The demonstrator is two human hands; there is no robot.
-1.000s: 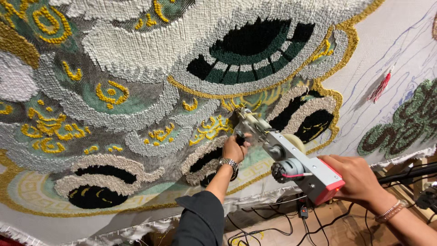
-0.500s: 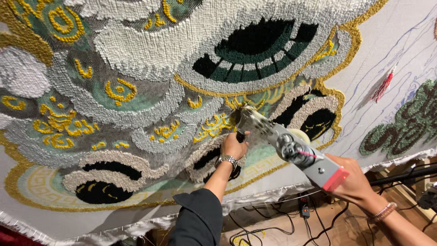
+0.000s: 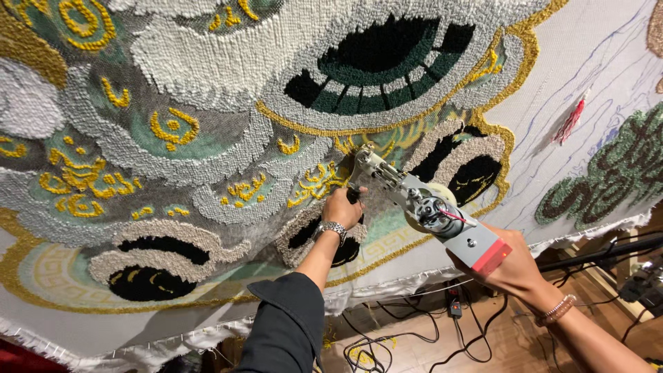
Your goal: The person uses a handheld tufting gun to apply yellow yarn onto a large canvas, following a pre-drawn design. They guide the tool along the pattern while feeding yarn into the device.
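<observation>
A grey tufting gun (image 3: 428, 207) with a red rear end is pressed nose-first against a large tufted rug (image 3: 207, 138) stretched on a frame. My left hand (image 3: 343, 207), with a metal wristwatch and dark sleeve, grips the gun's front handle just below the nose. My right hand (image 3: 507, 269), wearing a bracelet, holds the rear of the gun by its red end. The nose touches a yellow tufted patch between grey and black shapes.
The rug carries white, grey, green, black and yellow pile. Bare white backing cloth (image 3: 580, 90) with drawn blue lines lies to the right, with a red tassel (image 3: 570, 121) and a green tufted patch (image 3: 615, 173). Black cables (image 3: 414, 338) trail over the wooden floor below.
The gun and both hands have shifted slightly along the cloth, the nose staying against the yellow patch. The view has tilted a little.
</observation>
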